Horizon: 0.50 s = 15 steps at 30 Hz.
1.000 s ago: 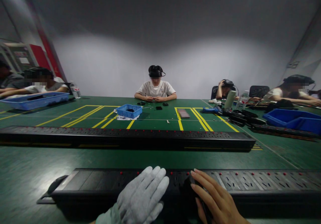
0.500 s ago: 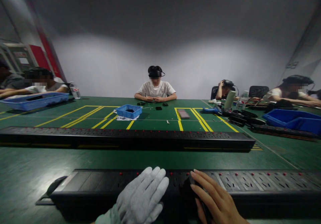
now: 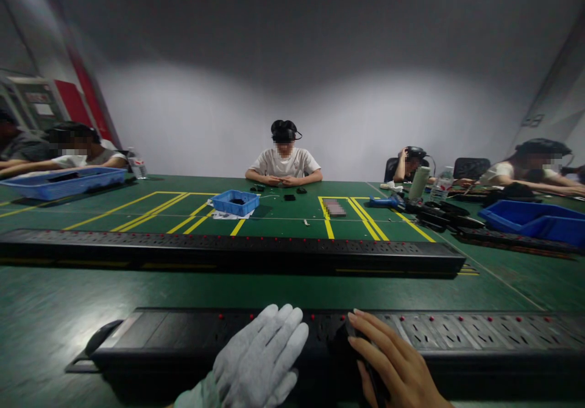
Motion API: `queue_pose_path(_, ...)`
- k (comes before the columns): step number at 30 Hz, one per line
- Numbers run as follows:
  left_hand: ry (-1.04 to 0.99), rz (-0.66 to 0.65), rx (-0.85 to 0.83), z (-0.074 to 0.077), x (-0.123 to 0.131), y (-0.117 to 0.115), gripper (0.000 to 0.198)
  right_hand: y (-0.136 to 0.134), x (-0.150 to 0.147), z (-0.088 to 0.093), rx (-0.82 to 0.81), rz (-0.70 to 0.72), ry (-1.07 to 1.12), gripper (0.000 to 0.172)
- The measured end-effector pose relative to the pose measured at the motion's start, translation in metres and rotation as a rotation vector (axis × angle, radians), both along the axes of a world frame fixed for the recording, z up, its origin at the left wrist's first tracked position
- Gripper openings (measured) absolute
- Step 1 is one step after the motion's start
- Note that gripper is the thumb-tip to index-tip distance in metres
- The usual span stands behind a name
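Across the front of the table lies a long black power strip (image 3: 178, 330) with several sockets and small red dots along it. My left hand (image 3: 262, 353), in a pale grey glove, rests flat over its top with fingers stretched out. To its right, my bare right hand (image 3: 393, 359) curls its fingers around a dark object (image 3: 340, 337) at the strip. That object is black and mostly covered by the hand; its kind cannot be made out. A black bracket-like end (image 3: 85, 364) sticks out at the strip's left end.
Beyond it lies a second long power strip (image 3: 228, 259). Farther back are a small blue tray (image 3: 235, 208), a blue tool (image 3: 385, 202), a green bottle (image 3: 418, 182) and a large blue bin (image 3: 537, 219). A long blue tray (image 3: 68, 186) stands left. Several people sit around the green table (image 3: 287, 292).
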<state>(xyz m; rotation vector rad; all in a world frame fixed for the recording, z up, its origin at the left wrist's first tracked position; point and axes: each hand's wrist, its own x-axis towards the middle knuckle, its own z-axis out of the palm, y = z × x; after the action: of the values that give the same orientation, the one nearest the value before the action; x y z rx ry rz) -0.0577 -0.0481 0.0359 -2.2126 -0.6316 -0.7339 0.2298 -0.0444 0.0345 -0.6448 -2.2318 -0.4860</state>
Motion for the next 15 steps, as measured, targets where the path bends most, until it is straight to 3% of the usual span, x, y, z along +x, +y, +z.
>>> queue_pose_path(7, -0.013, -0.002, 0.022, 0.002, 0.0, 0.001, 0.036, 0.005, 0.004, 0.026, -0.079, 0.052, -0.022, 0.031)
queue_pose_path(15, 0.016, 0.033, 0.004, 0.002, -0.002, 0.0, 0.037, 0.017, 0.008, 0.036, -0.145, 0.08, 0.023, 0.02)
